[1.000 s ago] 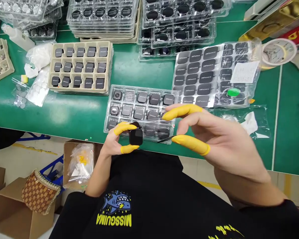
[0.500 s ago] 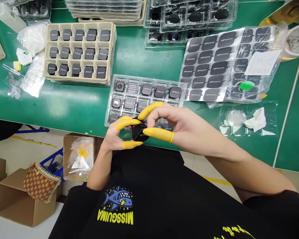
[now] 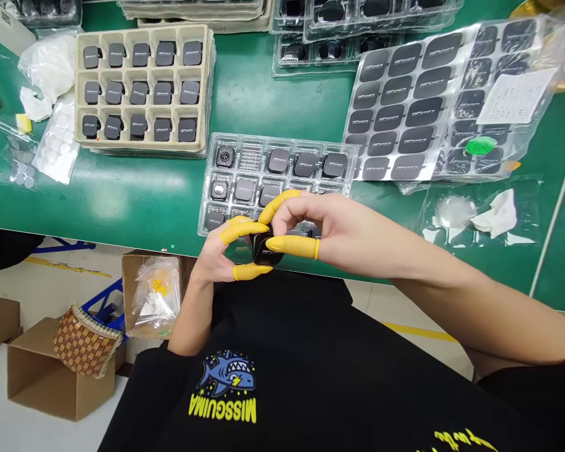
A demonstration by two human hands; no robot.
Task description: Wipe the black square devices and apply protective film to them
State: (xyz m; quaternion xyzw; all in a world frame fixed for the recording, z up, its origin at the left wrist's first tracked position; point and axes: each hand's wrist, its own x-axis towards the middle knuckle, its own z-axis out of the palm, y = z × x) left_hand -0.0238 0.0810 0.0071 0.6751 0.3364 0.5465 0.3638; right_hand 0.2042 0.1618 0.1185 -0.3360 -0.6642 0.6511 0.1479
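A black square smartwatch body (image 3: pixel 265 250) with pale lettering on its glossy face is held up at the table's front edge. My left hand (image 3: pixel 221 251) grips it by its edges, thumb below and fingers above. My right hand (image 3: pixel 311 229) pinches it from the other side, with the thumb lying on the face and the forefinger at the top edge. Yellow finger cots cover the working fingertips of both hands. Just behind my hands, a clear plastic tray (image 3: pixel 235 143) holds more smartwatch bodies, partly hidden by my right hand.
A beige tray (image 3: pixel 144 141) of dark square watch pieces stands back left. To the right lie sheets of black printed films (image 3: pixel 407 113). Stacked clear trays (image 3: pixel 282 63) are at the back. A plastic bag (image 3: pixel 527 235) with white scraps lies right. Cardboard boxes (image 3: pixel 61 364) are on the lower left.
The camera view has shifted slightly. The watch face has turned flatter towards me, and my right thumb has slid slightly left across it. Both hands keep hold.
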